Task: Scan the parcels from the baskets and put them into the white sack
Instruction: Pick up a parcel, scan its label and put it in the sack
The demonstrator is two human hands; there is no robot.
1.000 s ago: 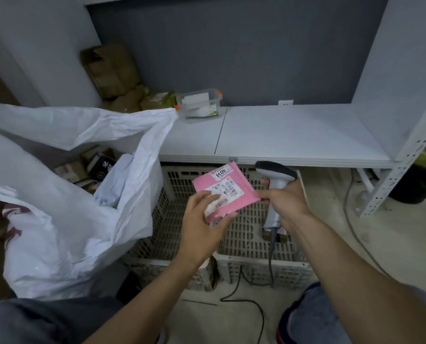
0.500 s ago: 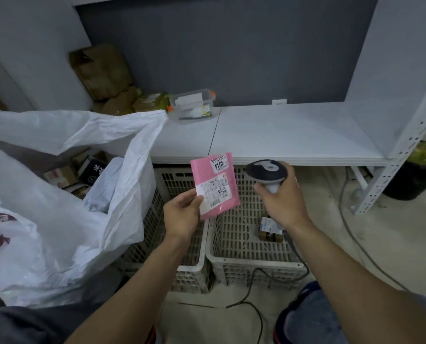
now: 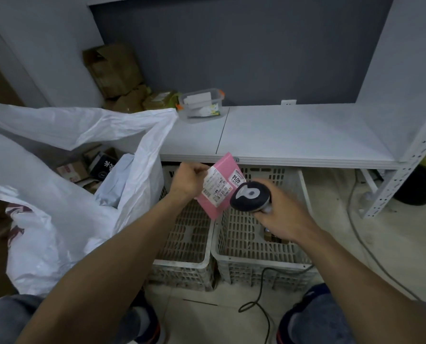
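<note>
Left hand pinches one edge of the pink parcel, seemingly light and pliable, while right hand, just beside, grips the scanner.

Pink parcel, white barcode label; black-grey scanner; white sack; white perforated baskets.
</note>
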